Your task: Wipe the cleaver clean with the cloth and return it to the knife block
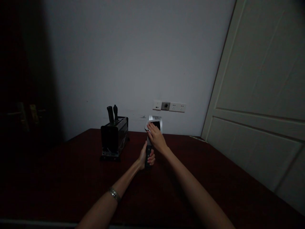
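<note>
My left hand (145, 158) is closed round the black handle of a cleaver (156, 124), holding the broad steel blade upright above the dark red table (71, 178). My right hand (156, 137) presses a small pale cloth (147, 126) flat against the blade's near face, fingers close together on it. A bracelet sits on my left wrist. The cleaver hangs just right of a black knife block (114, 137).
The knife block stands on the table with two dark handles sticking out of its top. A strip of wall sockets (169, 106) runs behind the blade. A white panelled door (257, 105) fills the right side. The left of the room is in deep shadow.
</note>
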### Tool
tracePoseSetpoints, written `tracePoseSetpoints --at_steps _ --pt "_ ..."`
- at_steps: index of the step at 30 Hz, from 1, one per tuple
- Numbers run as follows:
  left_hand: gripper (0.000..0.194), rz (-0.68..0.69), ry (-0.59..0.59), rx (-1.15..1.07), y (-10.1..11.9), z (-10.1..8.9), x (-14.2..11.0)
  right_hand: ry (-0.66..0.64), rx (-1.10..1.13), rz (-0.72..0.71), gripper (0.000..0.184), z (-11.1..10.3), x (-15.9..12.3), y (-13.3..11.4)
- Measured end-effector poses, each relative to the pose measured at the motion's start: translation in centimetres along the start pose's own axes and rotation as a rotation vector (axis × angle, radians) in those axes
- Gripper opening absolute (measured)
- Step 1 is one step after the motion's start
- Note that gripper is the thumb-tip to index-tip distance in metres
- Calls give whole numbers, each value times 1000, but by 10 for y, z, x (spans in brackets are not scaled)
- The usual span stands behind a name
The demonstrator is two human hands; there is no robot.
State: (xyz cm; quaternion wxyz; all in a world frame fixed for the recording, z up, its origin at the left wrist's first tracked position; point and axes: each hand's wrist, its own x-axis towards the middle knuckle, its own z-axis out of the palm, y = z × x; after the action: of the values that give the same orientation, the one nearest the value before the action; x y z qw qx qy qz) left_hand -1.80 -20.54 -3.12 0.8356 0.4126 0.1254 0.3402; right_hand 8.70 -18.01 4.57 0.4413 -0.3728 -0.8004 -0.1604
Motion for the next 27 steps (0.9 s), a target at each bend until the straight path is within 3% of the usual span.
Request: tracePoseSetpoints --at_steps 3,6,12,19,24,27 --pt "69 -16 -16 13 -3 1 -1 86 -9 108 45 -5 14 18" --pt "70 -34 2 30 -4 2 -1 143 -20 172 46 -4 13 20" --pt "69 35 3 11 -1 3 -1 42 -34 42 46 2 -6 6" --pt "70 -14 -47 55 -6 1 0 168 -73 211 47 -11 11 22" --pt "71 5 -14 46 -3 4 -2 109 -84 115 47 -5 -8 5" --pt "70 2 -39 52 -4 5 -2 134 -80 134 47 -10 -2 12"
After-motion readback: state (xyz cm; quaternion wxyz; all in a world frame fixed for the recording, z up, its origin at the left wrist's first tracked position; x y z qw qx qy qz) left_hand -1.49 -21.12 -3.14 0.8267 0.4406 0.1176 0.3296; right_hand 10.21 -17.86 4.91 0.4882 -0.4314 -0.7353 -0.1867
